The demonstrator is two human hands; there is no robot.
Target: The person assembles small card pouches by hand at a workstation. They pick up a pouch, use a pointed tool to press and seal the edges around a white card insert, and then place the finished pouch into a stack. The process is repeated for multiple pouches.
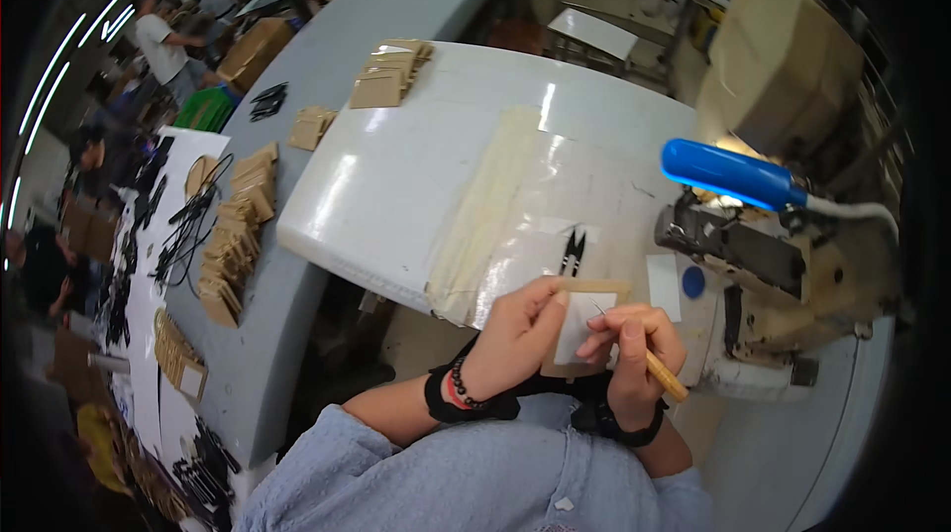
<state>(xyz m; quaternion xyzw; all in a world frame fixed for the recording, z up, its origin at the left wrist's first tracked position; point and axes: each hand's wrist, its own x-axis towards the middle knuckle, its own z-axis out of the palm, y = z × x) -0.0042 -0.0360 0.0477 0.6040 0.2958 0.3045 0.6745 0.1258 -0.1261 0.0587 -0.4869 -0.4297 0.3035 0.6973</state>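
Note:
My left hand (510, 334) grips the left edge of a small flat tan piece (606, 286) with a white panel (584, 319) on it, thumb on top. In my right hand (639, 344) is an awl (666, 376) with a yellowish wooden handle. Its thin metal tip points up and left over the white panel; whether it touches cannot be made out. Just beyond the tan piece, black thread snips (573, 253) lie on the white table (396, 185).
At the right stands a sewing machine (763, 260) with a blue lamp (728, 173) over it. Stacked tan pieces (391, 74) sit at the table's far edge. More tan stacks (233, 250) and black cords (188, 225) lie on the left surfaces. Several people work at the far left.

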